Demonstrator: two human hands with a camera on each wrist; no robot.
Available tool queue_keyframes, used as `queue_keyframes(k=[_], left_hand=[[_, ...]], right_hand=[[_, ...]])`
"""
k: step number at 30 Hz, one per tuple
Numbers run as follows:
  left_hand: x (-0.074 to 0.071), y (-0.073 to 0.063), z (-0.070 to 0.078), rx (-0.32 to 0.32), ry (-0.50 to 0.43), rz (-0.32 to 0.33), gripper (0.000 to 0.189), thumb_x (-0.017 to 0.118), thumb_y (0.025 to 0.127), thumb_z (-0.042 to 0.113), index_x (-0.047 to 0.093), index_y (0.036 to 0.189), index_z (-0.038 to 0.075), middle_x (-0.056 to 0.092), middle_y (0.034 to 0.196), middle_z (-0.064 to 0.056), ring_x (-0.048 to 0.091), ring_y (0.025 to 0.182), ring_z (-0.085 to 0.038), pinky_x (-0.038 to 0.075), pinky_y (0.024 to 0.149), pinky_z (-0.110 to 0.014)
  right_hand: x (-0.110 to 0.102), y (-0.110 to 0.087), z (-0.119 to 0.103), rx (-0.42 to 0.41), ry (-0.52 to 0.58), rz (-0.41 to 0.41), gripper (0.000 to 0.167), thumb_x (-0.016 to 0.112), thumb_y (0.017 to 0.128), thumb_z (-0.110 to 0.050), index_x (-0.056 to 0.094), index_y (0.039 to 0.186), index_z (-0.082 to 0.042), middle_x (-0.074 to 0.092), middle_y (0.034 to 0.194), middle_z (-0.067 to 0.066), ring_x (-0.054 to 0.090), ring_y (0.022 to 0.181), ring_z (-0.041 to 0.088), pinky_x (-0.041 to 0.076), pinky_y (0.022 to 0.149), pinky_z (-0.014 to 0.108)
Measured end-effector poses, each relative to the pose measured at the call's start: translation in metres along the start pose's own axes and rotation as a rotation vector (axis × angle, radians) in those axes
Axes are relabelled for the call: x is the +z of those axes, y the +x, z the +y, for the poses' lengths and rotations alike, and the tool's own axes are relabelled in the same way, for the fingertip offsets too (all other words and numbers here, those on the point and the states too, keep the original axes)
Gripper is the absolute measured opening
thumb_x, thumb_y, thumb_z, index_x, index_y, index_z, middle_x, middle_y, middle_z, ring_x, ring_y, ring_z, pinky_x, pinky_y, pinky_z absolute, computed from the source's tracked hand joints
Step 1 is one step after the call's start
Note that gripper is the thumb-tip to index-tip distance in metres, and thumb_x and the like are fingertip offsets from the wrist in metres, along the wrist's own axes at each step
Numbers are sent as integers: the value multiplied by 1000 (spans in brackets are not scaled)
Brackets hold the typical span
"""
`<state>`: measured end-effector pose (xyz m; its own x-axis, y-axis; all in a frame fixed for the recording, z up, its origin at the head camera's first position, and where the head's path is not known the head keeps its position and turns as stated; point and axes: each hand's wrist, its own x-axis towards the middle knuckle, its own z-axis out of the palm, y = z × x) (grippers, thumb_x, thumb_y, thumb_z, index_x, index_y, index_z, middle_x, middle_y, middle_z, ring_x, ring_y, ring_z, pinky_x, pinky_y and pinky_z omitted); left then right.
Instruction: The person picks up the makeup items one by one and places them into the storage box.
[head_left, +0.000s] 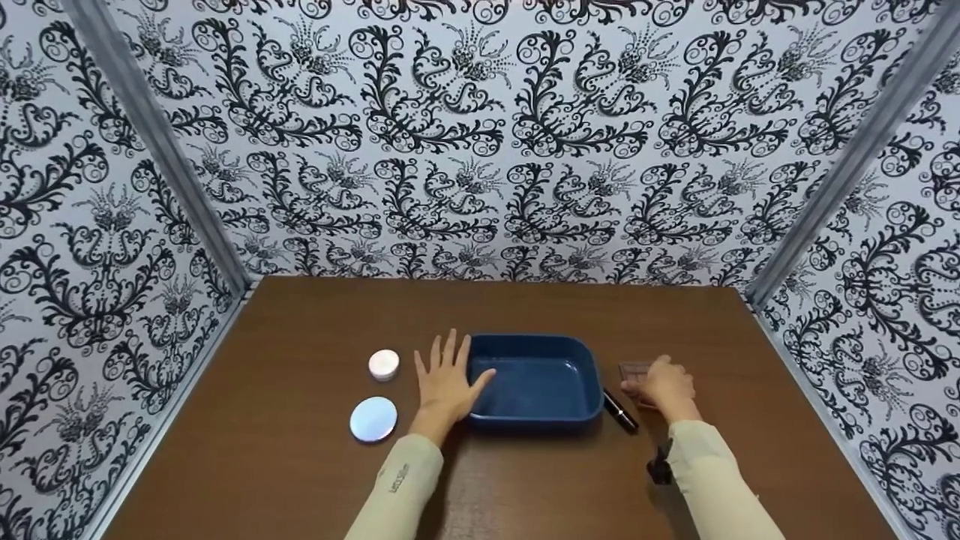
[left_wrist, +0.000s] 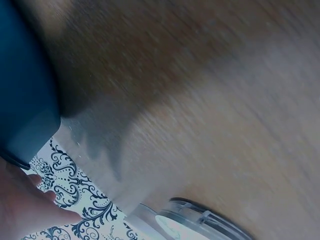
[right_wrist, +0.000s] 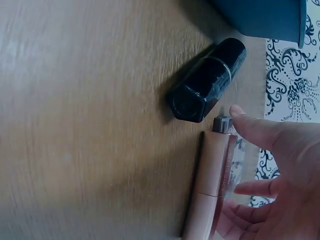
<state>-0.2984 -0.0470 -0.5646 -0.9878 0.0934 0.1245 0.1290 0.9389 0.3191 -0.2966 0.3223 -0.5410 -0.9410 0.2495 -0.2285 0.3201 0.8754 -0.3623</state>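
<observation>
Head view puts your left hand (head_left: 446,384), fingers spread wide, at the left side of the blue dish (head_left: 536,424); your right hand (head_left: 666,384) is at the clear case (head_left: 630,371) beside the black tube (head_left: 621,412), its grip impossible to tell.

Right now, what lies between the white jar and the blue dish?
The head view shows the left hand there, fingers spread, thumb overlapping the dish; bare table separates hand from jar.
</observation>
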Motion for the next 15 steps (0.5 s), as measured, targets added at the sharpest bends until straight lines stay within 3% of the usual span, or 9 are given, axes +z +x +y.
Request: queue_keyframes(k=[9,15], left_hand=[[1,2,-2,5,21,32,83,43,92,73,29,158,25,22,167,-4,19,155,-33,9,121,-66],[2,0,-1,3,26,10,82,44,93,70,27,159,25,21,168,-5,17,155,-33,7,121,-66]], right_hand=[[0,3,0,-50,20,62,101,83,76,-46,34,130,25,40,123,49,44,113,62,41,100,66],[0,5,-2,-39,137,51,100,83,78,-33,23,138,21,31,127,47,50,107,62,44,96,66]])
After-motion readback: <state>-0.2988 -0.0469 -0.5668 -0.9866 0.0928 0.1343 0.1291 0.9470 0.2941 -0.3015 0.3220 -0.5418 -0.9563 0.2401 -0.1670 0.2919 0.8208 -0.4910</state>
